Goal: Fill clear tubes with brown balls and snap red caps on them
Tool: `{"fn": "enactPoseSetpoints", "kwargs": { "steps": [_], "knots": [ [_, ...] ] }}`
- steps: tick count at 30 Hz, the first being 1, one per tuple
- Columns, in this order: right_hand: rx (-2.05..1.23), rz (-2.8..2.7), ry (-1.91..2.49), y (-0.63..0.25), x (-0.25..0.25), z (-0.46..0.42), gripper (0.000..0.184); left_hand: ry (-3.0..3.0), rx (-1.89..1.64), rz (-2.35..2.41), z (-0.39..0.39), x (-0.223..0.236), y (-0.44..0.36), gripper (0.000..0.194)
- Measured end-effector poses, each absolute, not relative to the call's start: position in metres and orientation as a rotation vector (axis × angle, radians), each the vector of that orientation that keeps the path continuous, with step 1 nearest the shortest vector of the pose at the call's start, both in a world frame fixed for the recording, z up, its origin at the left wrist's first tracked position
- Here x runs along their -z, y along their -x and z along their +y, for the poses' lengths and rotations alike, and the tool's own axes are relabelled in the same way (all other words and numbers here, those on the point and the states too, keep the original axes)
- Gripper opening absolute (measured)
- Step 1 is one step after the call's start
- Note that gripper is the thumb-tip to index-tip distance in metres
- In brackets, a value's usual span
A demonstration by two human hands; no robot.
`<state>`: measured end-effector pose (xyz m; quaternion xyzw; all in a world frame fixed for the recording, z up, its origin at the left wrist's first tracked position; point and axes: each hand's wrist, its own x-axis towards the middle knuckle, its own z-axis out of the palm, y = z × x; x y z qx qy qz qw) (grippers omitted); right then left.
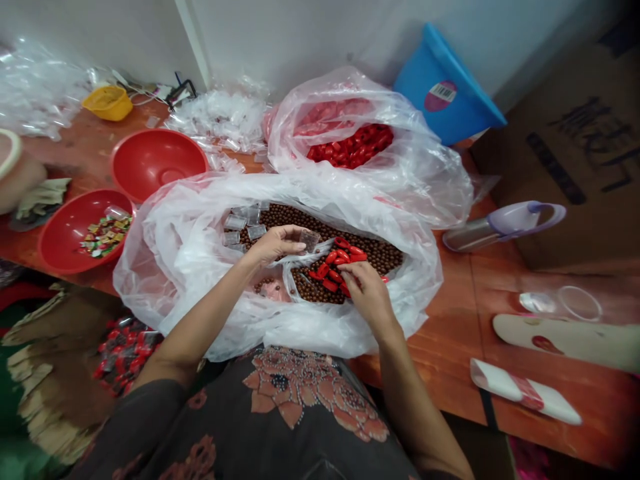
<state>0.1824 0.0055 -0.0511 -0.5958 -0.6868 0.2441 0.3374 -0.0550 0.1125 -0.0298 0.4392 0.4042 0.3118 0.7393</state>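
The person's left hand (274,247) pinches a small clear box (311,241) above brown beads (295,217) in a white bag (170,247) at the near edge of the table (450,313). The right hand (370,288), fingers bunched, touches red caps (343,256) on the beads; whether it grips one cannot be told. A second bag (425,180) lies toward the far edge.

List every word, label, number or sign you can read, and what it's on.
No text can be read for certain.
Cardboard box: large dark characters, too blurred to quote.
Blue tub: barcode sticker, any print too small to read.
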Motion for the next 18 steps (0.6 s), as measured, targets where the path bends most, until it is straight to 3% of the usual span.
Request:
{"fn": "enactPoseSetpoints", "kwargs": {
  "steps": [9, 18],
  "knots": [
    [-0.636, -1.763, 1.412, -0.157, 0.02, 0.026, 0.029, -0.856, -0.655, 0.963, 0.068, 0.026, 0.057, 0.044],
    [-0.779, -1.75, 1.569, -0.146, 0.046, 0.025, 0.026, -0.811, -0.809, 0.971, 0.055, 0.033, 0.062, 0.042]
  ]
}}
